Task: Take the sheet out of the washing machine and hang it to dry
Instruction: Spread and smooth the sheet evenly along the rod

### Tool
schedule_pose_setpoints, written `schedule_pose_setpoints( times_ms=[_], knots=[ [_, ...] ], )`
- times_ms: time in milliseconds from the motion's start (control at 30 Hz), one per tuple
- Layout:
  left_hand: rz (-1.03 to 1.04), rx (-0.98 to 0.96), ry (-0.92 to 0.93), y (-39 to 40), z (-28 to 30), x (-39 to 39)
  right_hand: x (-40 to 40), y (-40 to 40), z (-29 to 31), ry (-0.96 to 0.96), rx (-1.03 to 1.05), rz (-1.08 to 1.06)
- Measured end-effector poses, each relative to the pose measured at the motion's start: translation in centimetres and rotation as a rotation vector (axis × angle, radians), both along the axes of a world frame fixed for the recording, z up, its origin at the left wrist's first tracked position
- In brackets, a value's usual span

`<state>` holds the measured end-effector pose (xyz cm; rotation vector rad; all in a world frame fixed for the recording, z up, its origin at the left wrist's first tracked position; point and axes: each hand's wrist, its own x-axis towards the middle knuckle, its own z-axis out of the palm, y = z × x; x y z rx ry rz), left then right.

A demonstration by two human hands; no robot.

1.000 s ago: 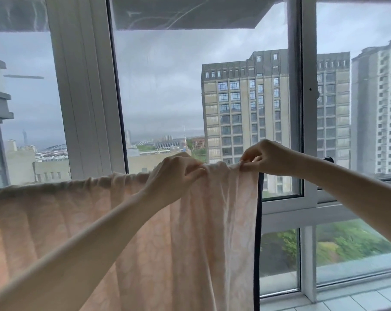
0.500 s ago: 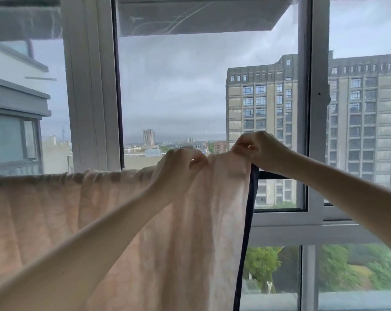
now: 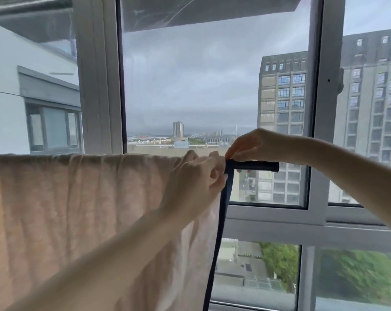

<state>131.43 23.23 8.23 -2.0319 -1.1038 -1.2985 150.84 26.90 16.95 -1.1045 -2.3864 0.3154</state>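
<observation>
A pale peach sheet [image 3: 66,209] with a dark border [image 3: 217,243] along its right edge hangs over a black rail [image 3: 257,166], which shows bare at its right end. My left hand [image 3: 196,178] grips the sheet's top right corner on the rail, fingers curled into the fabric. Just right of it, my right hand [image 3: 250,145] pinches the dark-edged corner where the sheet meets the bare rail. The two hands almost touch.
A white-framed window [image 3: 98,86] stands straight ahead behind the rail, with tall buildings and trees outside. Its horizontal frame bar [image 3: 279,223] runs below my right forearm.
The sheet's right edge has slid left along the rail, baring the black rail end. Both hands have drawn closer together at the corner. The camera has turned left.
</observation>
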Motion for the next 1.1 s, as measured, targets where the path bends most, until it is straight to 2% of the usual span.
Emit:
schedule_pose_setpoints(
  times_ms=[67,200,367,433,533,633,733,800,933,1100],
  knots=[
    [0.038,-0.081,-0.048,-0.1,-0.3,1.1,0.8,-0.2,-0.2,0.078,-0.112,0.034],
    [0.162,-0.086,-0.088,-0.1,-0.6,2.3,2.4,0.2,-0.4,0.218,-0.32,0.079],
    [0.277,-0.146,-0.094,-0.2,-1.2,3.2,4.9,1.7,-2.0,0.45,-0.821,0.244],
    [0.303,-0.18,-0.086,0.1,-1.5,3.4,5.4,2.7,-3.7,0.584,-0.957,0.267],
    [0.324,-0.202,-0.098,0.4,-1.8,3.8,4.8,3.9,-5.9,0.725,-0.932,0.225],
    [0.317,-0.19,-0.132,0.3,-1.6,3.9,3.9,4.4,-6.7,0.906,-0.898,0.31],
    [0.246,-0.243,-0.191,0.0,-1.8,3.3,3.2,4.6,-7.6,0.985,-0.979,0.374],
    [0.153,-0.291,-0.273,0.0,-2.0,2.8,2.4,5.0,-8.6,0.966,-0.988,0.406],
    [-0.013,-0.419,-0.498,-0.2,-2.2,2.4,0.2,5.1,-9.9,0.866,-0.873,0.441],
    [-0.133,-0.457,-0.586,-0.4,-2.4,3.0,-2.1,5.0,-10.3,0.765,-0.742,0.469]
  ],
)
